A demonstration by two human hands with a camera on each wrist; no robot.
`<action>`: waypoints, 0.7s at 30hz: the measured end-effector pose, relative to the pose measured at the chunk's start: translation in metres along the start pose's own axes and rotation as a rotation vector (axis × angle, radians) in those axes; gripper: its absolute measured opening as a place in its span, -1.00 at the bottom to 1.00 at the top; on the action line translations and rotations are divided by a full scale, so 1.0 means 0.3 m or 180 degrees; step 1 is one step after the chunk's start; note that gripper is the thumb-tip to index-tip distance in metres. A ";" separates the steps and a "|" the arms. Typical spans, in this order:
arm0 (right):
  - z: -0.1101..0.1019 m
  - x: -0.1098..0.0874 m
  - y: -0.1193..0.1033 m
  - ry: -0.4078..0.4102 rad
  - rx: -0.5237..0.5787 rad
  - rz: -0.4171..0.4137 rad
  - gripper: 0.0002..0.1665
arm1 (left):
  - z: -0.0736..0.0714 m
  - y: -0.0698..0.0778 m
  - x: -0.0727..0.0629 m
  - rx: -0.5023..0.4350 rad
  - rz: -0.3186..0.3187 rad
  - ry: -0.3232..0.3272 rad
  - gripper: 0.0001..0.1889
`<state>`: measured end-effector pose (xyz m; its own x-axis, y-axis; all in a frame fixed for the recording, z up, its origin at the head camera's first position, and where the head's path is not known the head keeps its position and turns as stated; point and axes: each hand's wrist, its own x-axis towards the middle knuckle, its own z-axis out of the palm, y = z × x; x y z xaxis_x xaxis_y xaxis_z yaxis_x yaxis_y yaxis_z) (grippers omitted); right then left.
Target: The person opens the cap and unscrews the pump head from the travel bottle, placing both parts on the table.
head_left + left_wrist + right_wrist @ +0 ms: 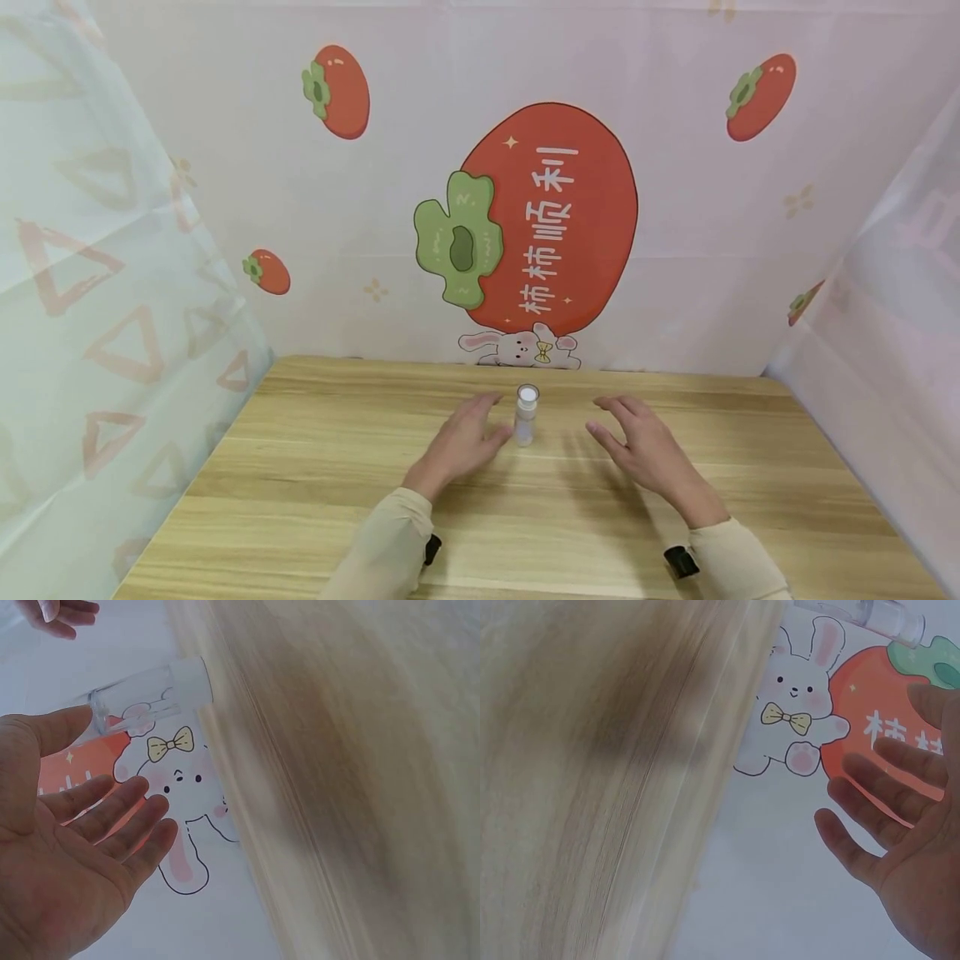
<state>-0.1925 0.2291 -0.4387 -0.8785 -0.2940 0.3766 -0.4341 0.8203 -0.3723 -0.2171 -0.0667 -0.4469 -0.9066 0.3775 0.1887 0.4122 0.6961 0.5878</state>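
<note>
A small clear bottle [525,421] with a white section stands upright on the wooden table [315,433], between my two hands. My left hand [465,437] is just left of it, fingers spread and gently bent, the thumb tip close to the bottle's side. Whether the thumb touches it, I cannot tell. In the left wrist view, the palm of this hand [75,847] holds nothing and the bottle [146,694] is beside the thumb. Farther off, to the bottle's right, my right hand [648,446] hovers with relaxed fingers and an empty palm, as the right wrist view of this hand [907,817] confirms.
Behind the table hangs a white cloth [690,250] printed with persimmons and a rabbit. Patterned cloths close off the left side [97,275] and the right side [885,333]. A black wrist strap [681,562] shows by the right sleeve.
</note>
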 end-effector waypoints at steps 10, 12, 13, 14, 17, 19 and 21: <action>0.012 0.008 -0.013 -0.0021 0.0023 0.0006 -0.42 | 0.012 0.013 0.013 -0.0132 -0.0025 -0.0077 -0.37; 0.013 0.012 -0.016 -0.0023 0.0026 0.0000 -0.42 | 0.016 0.014 0.016 -0.0147 -0.0018 -0.0090 -0.37; 0.013 0.014 -0.018 -0.0022 0.0028 -0.0003 -0.42 | 0.018 0.014 0.017 -0.0150 -0.0019 -0.0098 -0.37; 0.015 0.016 -0.020 -0.0025 0.0031 -0.0001 -0.42 | 0.020 0.015 0.018 -0.0160 -0.0016 -0.0103 -0.37; 0.014 0.020 -0.026 -0.0030 0.0031 -0.0017 -0.42 | 0.025 0.018 0.021 -0.0211 0.0007 -0.0101 -0.38; 0.015 0.022 -0.029 -0.0034 0.0033 -0.0030 -0.43 | 0.028 0.020 0.022 -0.0246 0.0020 -0.0100 -0.39; 0.016 0.023 -0.032 -0.0036 0.0030 -0.0041 -0.43 | 0.031 0.022 0.024 -0.0281 0.0032 -0.0099 -0.40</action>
<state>-0.1954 0.2169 -0.4365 -0.8750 -0.3100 0.3718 -0.4471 0.8119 -0.3753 -0.2199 -0.0536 -0.4490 -0.8986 0.4040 0.1712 0.4105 0.6361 0.6534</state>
